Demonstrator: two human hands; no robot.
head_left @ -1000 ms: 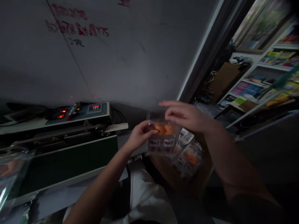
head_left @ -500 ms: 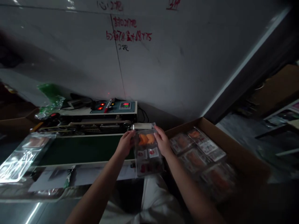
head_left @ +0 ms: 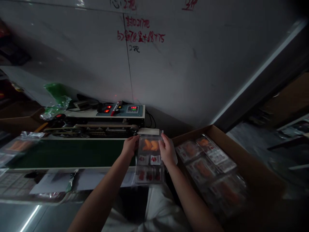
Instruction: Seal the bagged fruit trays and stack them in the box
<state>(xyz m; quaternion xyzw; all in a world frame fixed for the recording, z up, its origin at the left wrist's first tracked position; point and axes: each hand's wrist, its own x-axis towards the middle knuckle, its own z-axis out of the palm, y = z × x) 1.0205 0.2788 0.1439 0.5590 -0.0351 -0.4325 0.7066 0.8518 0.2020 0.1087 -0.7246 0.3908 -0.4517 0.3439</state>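
A clear plastic pack (head_left: 148,172) is held upright in front of me, just off the right end of the belt. Orange pieces show in its top section, small white and red sachets in the middle and dark red items at the bottom. My left hand (head_left: 129,147) grips its upper left edge, while the fingers of my right hand (head_left: 167,149) close on its upper right edge. Behind its top edge is the band sealing machine (head_left: 120,111), with a lit red and green display. A second pack (head_left: 20,145) lies at the far left of the green conveyor belt (head_left: 79,153).
To the right stands an open cardboard box (head_left: 218,132) with several similar packs (head_left: 201,169) inside. A red-capped marker (head_left: 115,109) lies on the control panel. Keys (head_left: 71,181) hang below the belt, and green plastic (head_left: 56,93) sits at the machine's left end.
The pack on the belt has moved further left, toward the view's edge. Both hands keep hold of the other pack, which has shifted slightly left. The view has turned a little.
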